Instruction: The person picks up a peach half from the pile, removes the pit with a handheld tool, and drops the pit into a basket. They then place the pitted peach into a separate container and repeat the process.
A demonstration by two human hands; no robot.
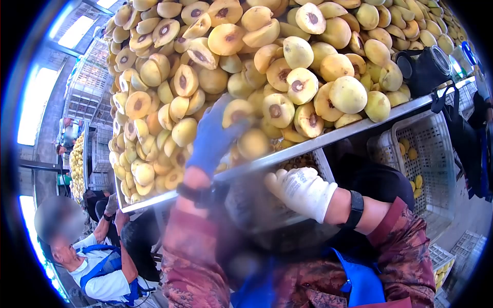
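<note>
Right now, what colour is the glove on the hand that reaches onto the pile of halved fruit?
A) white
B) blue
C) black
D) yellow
B: the left hand, in a blue glove, rests on the halved fruit, while the white-gloved right hand is below the edge of the tray.

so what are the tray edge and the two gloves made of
Tray edge: bare metal, probably steel; grey with a dull sheen.
Glove on left hand: blue, matte, maybe rubber or coated fabric.
Glove on right hand: white, looks like knit fabric, faint print.
</note>
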